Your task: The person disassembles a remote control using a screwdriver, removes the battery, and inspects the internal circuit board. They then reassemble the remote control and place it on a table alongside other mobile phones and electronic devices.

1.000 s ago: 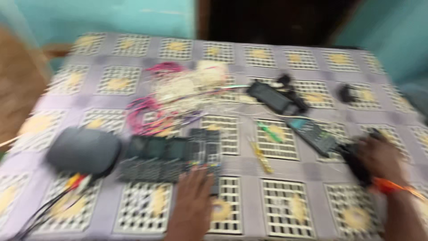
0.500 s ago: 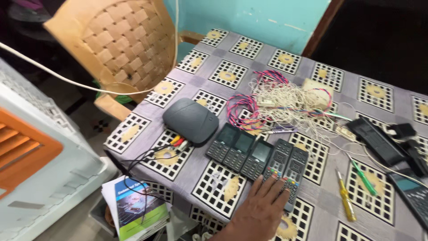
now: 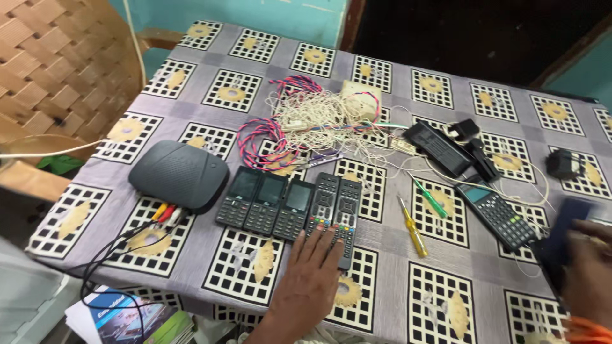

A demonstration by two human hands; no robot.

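A person's left hand [image 3: 309,280] lies flat, fingers [image 3: 325,245] spread apart, on the lower ends of two remote controls [image 3: 336,210] beside three keypad phones [image 3: 266,202] on the patterned surface [image 3: 446,267]. A second ago the same hand rested at this row while the view swung left and back; it has not lifted anything. The right hand [image 3: 586,267], blurred at the edge, is closed around a dark device [image 3: 564,239], near a calculator [image 3: 496,215]. A yellow screwdriver [image 3: 413,227] lies between.
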